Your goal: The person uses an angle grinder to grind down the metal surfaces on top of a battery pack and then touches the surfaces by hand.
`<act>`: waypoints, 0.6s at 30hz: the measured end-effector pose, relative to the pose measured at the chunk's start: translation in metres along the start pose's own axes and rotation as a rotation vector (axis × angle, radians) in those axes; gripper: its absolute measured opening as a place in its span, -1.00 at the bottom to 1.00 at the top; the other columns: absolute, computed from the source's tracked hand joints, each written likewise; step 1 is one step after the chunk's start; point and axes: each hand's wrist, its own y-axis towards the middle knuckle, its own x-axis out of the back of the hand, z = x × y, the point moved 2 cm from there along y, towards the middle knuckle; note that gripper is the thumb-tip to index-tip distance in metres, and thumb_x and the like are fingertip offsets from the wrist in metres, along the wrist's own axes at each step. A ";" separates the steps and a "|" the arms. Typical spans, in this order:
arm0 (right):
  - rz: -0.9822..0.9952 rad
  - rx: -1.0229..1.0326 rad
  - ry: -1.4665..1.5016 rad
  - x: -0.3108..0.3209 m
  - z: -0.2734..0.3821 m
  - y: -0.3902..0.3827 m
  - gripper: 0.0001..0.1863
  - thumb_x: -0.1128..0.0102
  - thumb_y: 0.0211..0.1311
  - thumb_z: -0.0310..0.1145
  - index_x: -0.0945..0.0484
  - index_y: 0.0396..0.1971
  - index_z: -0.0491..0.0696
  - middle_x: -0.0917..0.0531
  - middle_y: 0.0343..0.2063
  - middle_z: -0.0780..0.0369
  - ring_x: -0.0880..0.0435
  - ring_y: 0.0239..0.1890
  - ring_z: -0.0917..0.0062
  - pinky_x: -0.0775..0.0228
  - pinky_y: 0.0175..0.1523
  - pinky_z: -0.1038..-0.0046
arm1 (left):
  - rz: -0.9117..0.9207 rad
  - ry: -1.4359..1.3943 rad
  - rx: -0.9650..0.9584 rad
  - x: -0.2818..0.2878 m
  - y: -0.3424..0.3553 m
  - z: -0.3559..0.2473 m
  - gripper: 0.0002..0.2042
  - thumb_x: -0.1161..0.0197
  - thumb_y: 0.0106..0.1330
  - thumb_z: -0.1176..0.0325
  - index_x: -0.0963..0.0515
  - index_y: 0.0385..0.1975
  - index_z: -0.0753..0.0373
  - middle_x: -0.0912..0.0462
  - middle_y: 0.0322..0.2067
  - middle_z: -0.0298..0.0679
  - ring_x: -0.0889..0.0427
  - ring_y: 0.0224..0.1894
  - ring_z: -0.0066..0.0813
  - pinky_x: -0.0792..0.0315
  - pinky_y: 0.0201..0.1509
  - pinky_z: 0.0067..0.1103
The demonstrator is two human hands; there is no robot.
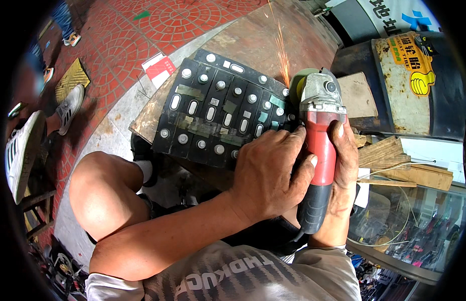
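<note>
My right hand (345,153) is wrapped around the red and black body of an angle grinder (322,145). Its metal head lies over the right edge of a battery pack (193,128), a block of black cells with round silver terminals and oval white marks. Orange sparks (281,50) fly from the grinder's disc (297,83) toward the far side. Across the pack's near right corner, my left hand (270,170) grips with bent fingers on top. Its thumb lies beside the grinder's red body. The exact point where the disc touches is hidden.
The pack rests on a worn wooden board (248,35). To the right are a rusty black and white drum (398,85), wood pieces (388,160) and a glass case (398,220). Feet in sneakers (72,108) show at left on red paving; my bent knee (107,190) is close.
</note>
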 end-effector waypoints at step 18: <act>-0.033 -0.008 -0.007 0.001 0.001 -0.001 0.00 -0.60 0.59 -0.20 -0.27 0.84 -0.20 -0.70 0.50 -0.02 -0.78 0.46 0.25 -0.64 0.59 0.22 | 0.004 0.015 -0.004 0.001 0.001 -0.001 -0.51 -0.48 0.59 0.25 -0.71 0.31 0.55 -0.85 -0.13 0.16 -0.87 -0.10 0.20 -0.72 0.01 -0.08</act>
